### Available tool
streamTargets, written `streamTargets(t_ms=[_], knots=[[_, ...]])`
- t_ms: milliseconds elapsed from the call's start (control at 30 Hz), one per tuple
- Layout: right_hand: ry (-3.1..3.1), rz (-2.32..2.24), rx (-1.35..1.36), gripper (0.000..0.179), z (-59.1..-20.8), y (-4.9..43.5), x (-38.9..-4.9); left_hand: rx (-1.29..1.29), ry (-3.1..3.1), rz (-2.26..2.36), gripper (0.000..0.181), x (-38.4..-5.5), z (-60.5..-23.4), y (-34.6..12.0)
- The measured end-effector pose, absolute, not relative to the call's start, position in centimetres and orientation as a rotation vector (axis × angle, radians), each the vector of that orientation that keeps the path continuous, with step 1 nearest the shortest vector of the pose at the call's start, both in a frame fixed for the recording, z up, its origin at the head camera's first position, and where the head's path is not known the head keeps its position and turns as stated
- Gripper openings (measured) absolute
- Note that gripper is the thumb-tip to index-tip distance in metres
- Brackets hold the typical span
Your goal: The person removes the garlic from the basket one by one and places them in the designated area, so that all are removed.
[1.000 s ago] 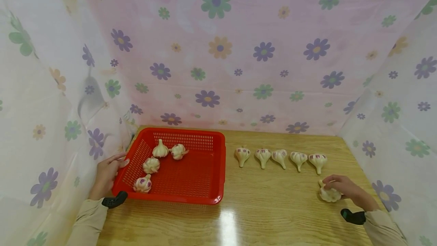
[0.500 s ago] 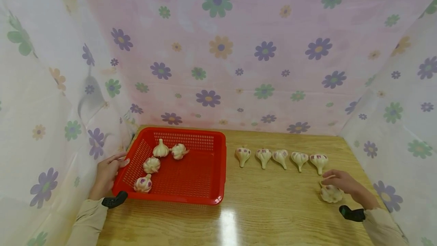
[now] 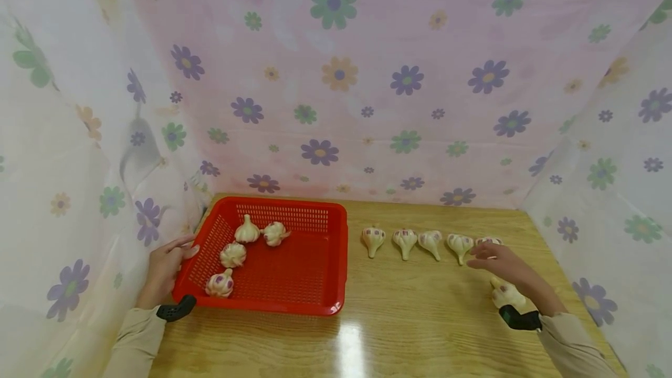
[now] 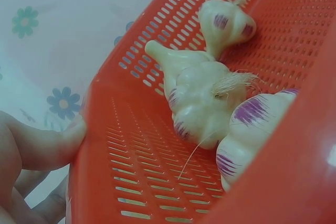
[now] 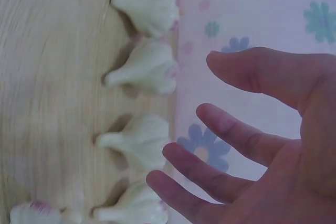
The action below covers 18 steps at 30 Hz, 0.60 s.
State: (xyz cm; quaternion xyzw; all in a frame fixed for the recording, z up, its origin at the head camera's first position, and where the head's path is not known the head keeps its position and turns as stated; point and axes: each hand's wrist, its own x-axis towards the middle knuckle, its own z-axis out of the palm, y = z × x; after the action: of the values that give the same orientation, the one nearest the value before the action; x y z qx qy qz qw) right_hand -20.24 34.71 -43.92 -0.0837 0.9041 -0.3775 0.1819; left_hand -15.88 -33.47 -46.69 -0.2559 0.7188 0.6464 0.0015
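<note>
Evidently the right hand [image 3: 506,264] hovers over the right end of the row of garlic bulbs [image 3: 404,240] on the worktop [image 3: 409,319], fingers spread, holding nothing; the left hand [image 3: 164,266] pinches the left rim of the red plastic basket [image 3: 339,261], where four more bulbs [image 3: 233,254] lie; a light hold there should keep it steady; for the right hand, coming straight down and closing round a plump body, not a slim neck, would probably spare the neighbours; that hand mostly covers the endmost bulb [image 3: 488,240], its black wrist device [image 3: 520,318] overlaps the nearer bulb [image 3: 503,294], and the left fingers behind the rim are partly hidden.
</note>
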Motion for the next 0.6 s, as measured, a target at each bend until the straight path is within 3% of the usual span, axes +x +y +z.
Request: streamTargets(t_ms=[367,600], knots=[[2.479,-1.138,-0.375,0.052,-42.6,30.3,-20.9,-0.797,2.267,2.026,0.056,-15.8,-46.6,-33.4],[2.456,-1.182,-0.47,0.039,-42.2,27.7,-20.9,-0.813,2.24,2.042,0.056,-15.9,-47.1,-33.7]])
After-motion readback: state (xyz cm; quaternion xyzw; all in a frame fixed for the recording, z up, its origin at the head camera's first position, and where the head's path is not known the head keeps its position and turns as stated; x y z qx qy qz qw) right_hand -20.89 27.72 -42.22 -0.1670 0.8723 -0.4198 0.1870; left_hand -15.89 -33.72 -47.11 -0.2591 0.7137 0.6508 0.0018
